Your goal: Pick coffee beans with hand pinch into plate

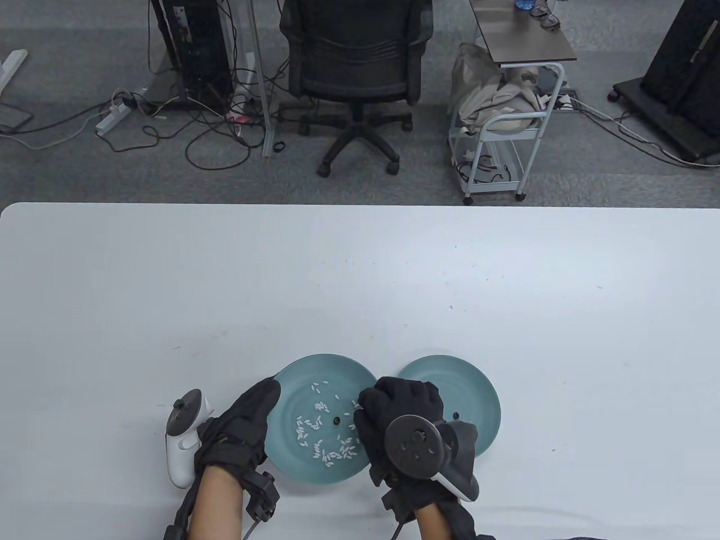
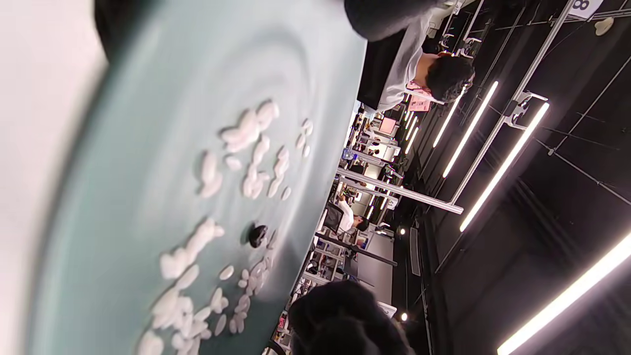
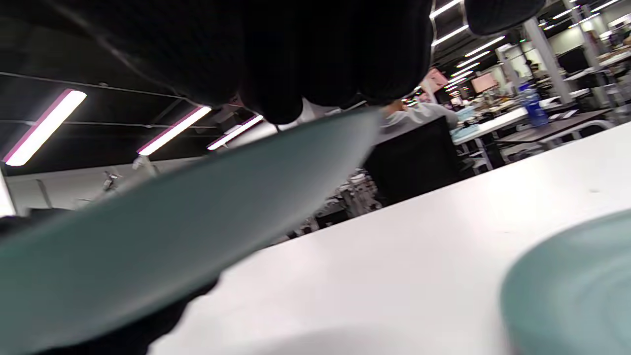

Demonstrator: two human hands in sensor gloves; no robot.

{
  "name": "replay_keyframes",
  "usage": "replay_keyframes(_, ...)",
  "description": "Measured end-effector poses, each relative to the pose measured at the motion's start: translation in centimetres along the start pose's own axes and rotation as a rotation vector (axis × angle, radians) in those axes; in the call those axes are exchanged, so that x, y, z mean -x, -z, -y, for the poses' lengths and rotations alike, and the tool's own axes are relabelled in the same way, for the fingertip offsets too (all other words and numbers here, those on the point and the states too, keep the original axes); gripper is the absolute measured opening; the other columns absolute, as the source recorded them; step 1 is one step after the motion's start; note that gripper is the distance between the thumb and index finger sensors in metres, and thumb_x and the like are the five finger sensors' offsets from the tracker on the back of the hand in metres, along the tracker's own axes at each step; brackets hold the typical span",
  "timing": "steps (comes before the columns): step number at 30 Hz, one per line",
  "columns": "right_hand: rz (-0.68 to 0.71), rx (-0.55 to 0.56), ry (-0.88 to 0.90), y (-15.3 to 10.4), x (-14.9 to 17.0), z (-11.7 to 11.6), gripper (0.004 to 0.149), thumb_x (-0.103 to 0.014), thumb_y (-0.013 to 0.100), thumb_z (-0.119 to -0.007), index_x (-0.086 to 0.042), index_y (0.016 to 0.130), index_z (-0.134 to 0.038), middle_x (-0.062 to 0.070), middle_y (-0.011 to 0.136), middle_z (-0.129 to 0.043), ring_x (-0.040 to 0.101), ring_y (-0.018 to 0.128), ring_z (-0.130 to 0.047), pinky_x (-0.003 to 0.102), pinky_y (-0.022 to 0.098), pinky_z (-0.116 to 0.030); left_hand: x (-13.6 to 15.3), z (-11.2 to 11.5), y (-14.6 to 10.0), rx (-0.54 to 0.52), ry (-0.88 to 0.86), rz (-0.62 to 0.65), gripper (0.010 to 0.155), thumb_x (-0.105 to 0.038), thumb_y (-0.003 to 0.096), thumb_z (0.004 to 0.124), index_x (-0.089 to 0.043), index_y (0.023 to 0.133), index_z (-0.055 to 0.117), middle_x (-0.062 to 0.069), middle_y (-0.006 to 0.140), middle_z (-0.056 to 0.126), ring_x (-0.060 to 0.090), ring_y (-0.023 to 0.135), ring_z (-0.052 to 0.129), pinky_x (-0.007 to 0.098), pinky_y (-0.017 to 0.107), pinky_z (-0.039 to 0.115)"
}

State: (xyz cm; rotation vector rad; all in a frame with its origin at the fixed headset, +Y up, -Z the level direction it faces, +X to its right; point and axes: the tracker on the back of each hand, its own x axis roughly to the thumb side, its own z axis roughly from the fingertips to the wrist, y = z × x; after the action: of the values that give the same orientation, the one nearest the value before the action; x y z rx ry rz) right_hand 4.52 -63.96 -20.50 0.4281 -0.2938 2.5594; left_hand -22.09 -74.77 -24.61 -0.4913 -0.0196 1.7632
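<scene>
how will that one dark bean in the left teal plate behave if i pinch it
The small dark bean looks rounded and glossy, so it may slip or roll from gloved fingers. It is probably very light. It lies among pale grains on the smooth left teal plate, so a nudge would likely send it sliding.

Two teal plates: the left plate between the fingers of both hands, the right plate beyond the right hand's knuckles; one dark coffee bean among several dozen white grains; two gloved hands, left hand, right hand.
</scene>
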Motion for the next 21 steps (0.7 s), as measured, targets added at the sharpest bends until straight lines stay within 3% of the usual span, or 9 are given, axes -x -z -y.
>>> replay_keyframes(6, 0.062, -0.029, -0.121, -0.2, -2.3, -0.8, 0.041, -0.04, 0.051, -0.078, -0.02, 0.087, -0.082, 0.011, 0.097, -0.071, 0.042, 0.087, -0.072, 0.072, 0.068, -0.052, 0.1, 0.0, 0.0, 0.032, -0.014, -0.008, 0.055, -0.036, 0.0701, 0.057, -0.008, 0.117, 0.052, 0.023, 0.096, 0.085, 0.036, 0.073, 0.098, 0.049, 0.05, 0.088)
replay_keyframes(21, 0.083, -0.123, -0.373, 0.2, -3.5, -3.4, 0.038, -0.04, 0.05, -0.081, -0.025, 0.085, -0.086, 0.011, 0.099, -0.07, 0.042, 0.088, -0.072, 0.072, 0.069, -0.051, 0.0, 0.1, 0.0, 0.032, 0.034, -0.034, 0.055, -0.035, 0.0702, 0.057, -0.008, 0.117, 0.052, 0.024, 0.095, 0.087, 0.036, 0.072, 0.1, 0.049, 0.049, 0.09)
